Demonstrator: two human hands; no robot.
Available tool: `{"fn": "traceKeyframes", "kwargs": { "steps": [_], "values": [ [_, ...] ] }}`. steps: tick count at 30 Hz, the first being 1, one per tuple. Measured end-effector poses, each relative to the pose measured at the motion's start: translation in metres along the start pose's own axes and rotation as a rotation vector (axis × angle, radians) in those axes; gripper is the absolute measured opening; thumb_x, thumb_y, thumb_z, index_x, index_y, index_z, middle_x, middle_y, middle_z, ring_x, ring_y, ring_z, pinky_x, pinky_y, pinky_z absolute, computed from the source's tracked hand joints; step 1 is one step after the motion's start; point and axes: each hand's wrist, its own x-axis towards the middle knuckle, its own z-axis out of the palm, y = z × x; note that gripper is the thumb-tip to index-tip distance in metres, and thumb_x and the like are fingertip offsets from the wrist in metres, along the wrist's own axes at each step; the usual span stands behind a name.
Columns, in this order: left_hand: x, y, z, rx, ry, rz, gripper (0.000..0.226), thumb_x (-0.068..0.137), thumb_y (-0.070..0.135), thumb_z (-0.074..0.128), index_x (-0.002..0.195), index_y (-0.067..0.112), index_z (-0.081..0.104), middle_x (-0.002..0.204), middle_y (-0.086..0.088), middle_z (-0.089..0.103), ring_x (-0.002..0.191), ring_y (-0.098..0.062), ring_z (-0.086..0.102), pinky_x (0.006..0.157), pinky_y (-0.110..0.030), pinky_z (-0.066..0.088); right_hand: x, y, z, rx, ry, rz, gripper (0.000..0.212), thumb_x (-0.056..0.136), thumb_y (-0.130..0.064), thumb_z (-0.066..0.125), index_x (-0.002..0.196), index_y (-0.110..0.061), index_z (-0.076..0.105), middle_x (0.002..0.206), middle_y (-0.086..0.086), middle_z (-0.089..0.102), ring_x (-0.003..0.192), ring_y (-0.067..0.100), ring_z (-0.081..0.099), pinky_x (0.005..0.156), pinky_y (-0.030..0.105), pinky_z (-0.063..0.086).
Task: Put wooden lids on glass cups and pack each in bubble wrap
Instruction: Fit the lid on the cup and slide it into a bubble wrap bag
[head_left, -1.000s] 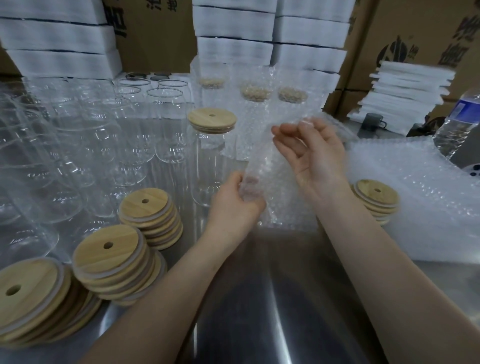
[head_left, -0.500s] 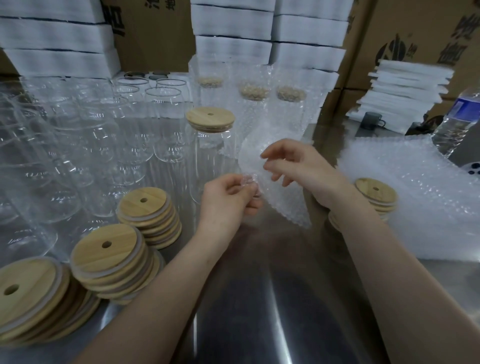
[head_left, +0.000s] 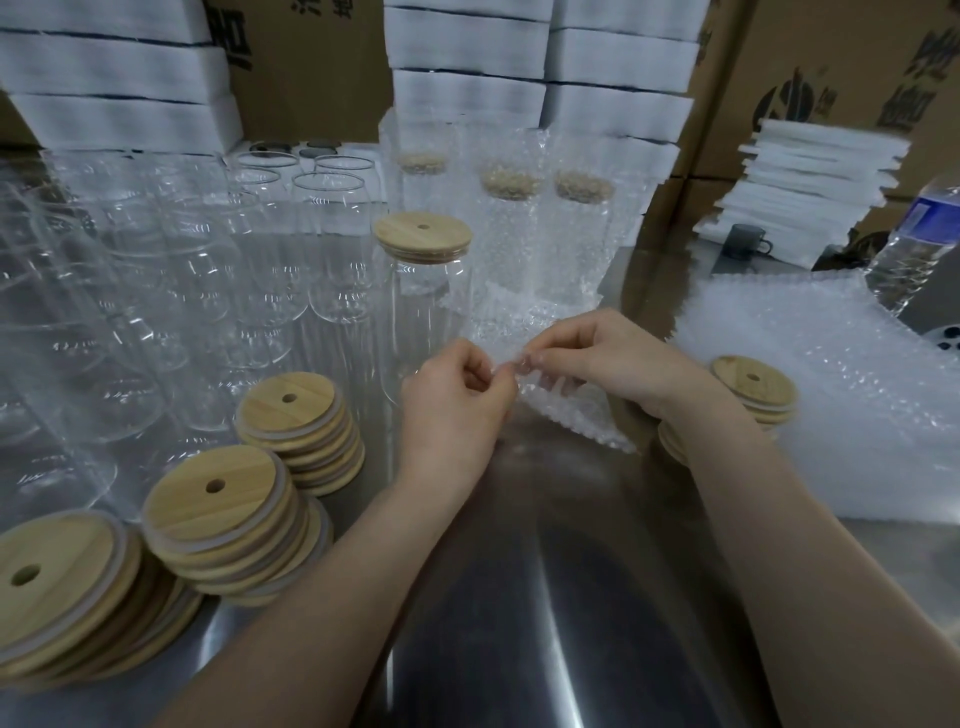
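Okay, both hands are pinching one bubble wrap piece (head_left: 566, 410) at its top edge: left hand (head_left: 457, 400) is curling thumb and fingers on it, right hand (head_left: 608, 364) is pinching right beside, fingertips almost touching. The sheet is hanging down onto the steel table (head_left: 545, 571), just right of the lidded glass cup (head_left: 423, 322), which is standing upright wearing its wooden lid (head_left: 422, 235). Wrapped cups (head_left: 511, 228) are standing just behind it. Bare glasses (head_left: 208, 270) are crowding the far left, lid stacks (head_left: 301, 421) sitting near left. Bubble wrap pile (head_left: 831, 374) is lying at right, more lids (head_left: 753, 382) on its left edge.
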Motion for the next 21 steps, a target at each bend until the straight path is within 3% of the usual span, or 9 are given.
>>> {"fn": "traceKeyframes", "kwargs": {
  "steps": [3, 6, 10, 13, 17, 21],
  "values": [
    [-0.001, 0.002, -0.001, 0.117, 0.002, 0.017, 0.018, 0.079, 0.011, 0.064, 0.070, 0.018, 0.051, 0.068, -0.004, 0.065, 0.072, -0.026, 0.068, 0.073, -0.046, 0.055, 0.001, 0.000, 0.003, 0.012, 0.116, -0.045, 0.016, 0.093, -0.002, 0.061, 0.090, -0.012, 0.074, 0.081, 0.000, 0.074, 0.061, 0.006, 0.063, 0.058, 0.012, 0.046],
    [-0.005, 0.004, 0.002, 0.157, -0.058, -0.010, 0.020, 0.077, 0.016, 0.062, 0.085, 0.025, 0.046, 0.067, 0.000, 0.064, 0.067, -0.023, 0.066, 0.066, -0.037, 0.055, 0.003, -0.002, 0.005, -0.049, 0.199, -0.122, 0.014, 0.094, -0.007, 0.060, 0.094, -0.015, 0.072, 0.077, 0.002, 0.073, 0.055, 0.014, 0.060, 0.054, 0.016, 0.046],
    [-0.009, 0.006, 0.004, 0.148, -0.144, -0.066, 0.042, 0.080, 0.043, 0.066, 0.109, 0.033, 0.037, 0.081, -0.005, 0.067, 0.067, -0.026, 0.069, 0.063, -0.050, 0.059, 0.003, -0.007, 0.008, -0.078, 0.232, -0.223, 0.010, 0.091, -0.013, 0.069, 0.090, -0.021, 0.074, 0.068, 0.001, 0.070, 0.049, 0.017, 0.056, 0.051, 0.020, 0.046],
    [-0.008, 0.005, 0.003, 0.155, -0.105, -0.037, 0.040, 0.083, 0.027, 0.066, 0.113, 0.031, 0.040, 0.076, -0.007, 0.066, 0.063, -0.028, 0.068, 0.061, -0.051, 0.058, 0.002, -0.009, 0.008, -0.105, 0.255, -0.272, 0.013, 0.087, -0.013, 0.073, 0.087, -0.025, 0.074, 0.075, 0.003, 0.071, 0.063, 0.023, 0.064, 0.057, 0.029, 0.052],
    [-0.007, 0.003, 0.001, 0.122, -0.001, 0.032, 0.036, 0.083, 0.009, 0.060, 0.114, 0.026, 0.054, 0.063, 0.000, 0.058, 0.061, -0.024, 0.066, 0.066, -0.048, 0.058, 0.000, -0.010, 0.001, -0.265, 0.146, -0.214, 0.027, 0.080, -0.019, 0.080, 0.098, -0.036, 0.069, 0.080, -0.010, 0.067, 0.059, -0.002, 0.053, 0.061, 0.009, 0.040],
    [-0.005, 0.001, 0.001, 0.101, 0.069, 0.082, 0.031, 0.087, 0.008, 0.059, 0.114, 0.021, 0.064, 0.061, 0.004, 0.055, 0.062, -0.024, 0.067, 0.072, -0.046, 0.056, 0.000, -0.009, 0.001, -0.445, 0.077, -0.083, 0.031, 0.085, -0.008, 0.070, 0.111, -0.026, 0.070, 0.083, -0.012, 0.062, 0.056, -0.008, 0.053, 0.057, 0.006, 0.038]
  ]
}}
